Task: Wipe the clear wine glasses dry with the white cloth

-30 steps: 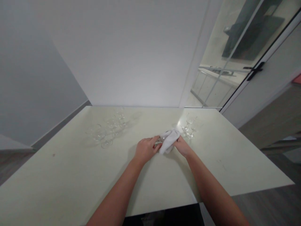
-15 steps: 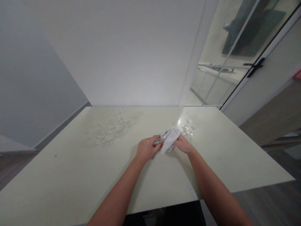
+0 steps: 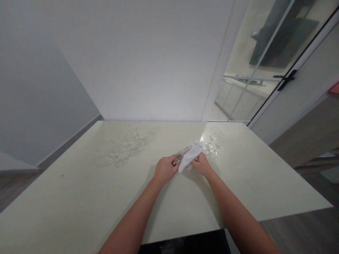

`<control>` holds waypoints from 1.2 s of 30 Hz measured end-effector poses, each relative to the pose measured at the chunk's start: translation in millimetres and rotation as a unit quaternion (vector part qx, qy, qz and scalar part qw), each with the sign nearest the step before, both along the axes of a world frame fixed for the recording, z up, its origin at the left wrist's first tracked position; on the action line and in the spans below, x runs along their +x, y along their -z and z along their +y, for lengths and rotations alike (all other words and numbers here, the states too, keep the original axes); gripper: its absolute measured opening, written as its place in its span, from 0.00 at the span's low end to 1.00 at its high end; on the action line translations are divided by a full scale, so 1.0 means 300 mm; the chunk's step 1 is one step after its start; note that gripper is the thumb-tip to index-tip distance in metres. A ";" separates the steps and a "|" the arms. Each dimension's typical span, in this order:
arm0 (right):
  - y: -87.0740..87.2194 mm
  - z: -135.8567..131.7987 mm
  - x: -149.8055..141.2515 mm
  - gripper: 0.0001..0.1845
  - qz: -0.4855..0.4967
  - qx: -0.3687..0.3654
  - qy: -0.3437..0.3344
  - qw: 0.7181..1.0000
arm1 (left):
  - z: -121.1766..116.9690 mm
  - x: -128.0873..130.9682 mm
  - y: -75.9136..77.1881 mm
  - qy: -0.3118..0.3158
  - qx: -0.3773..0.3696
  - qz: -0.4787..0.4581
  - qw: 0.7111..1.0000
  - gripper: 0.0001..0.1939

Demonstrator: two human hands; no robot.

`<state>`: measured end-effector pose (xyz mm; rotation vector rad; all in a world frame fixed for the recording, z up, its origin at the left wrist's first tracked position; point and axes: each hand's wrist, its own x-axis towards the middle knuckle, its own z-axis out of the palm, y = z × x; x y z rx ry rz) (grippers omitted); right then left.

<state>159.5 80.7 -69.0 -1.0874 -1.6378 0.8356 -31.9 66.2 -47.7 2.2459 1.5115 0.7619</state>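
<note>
My left hand [image 3: 166,169] is closed around a clear drinking glass [image 3: 177,160], tilted just above the middle of the table. A white cloth [image 3: 191,155] covers much of that glass, so its full shape is hidden. My right hand [image 3: 203,164] is closed on the cloth and presses it against the glass from the right. Behind the cloth, to the right, stand several clear stemmed glasses [image 3: 213,143]. More stemmed glasses [image 3: 113,151] are grouped on the left part of the table.
The pale table [image 3: 79,201] meets a white panel [image 3: 153,70] at its far edge. A door with a black handle [image 3: 287,79] and glass panes is at the right. A dark object [image 3: 185,243] lies at the near edge, in front of my body.
My right hand has shifted slightly left and down, drawing the cloth across the glass. My left hand keeps its hold almost in the same place. The camera view has tipped a little.
</note>
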 end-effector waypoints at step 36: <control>-0.007 0.013 0.051 0.15 0.054 -0.092 -0.055 0.993 | -0.016 -0.008 -0.003 0.010 0.113 0.120 0.986 0.20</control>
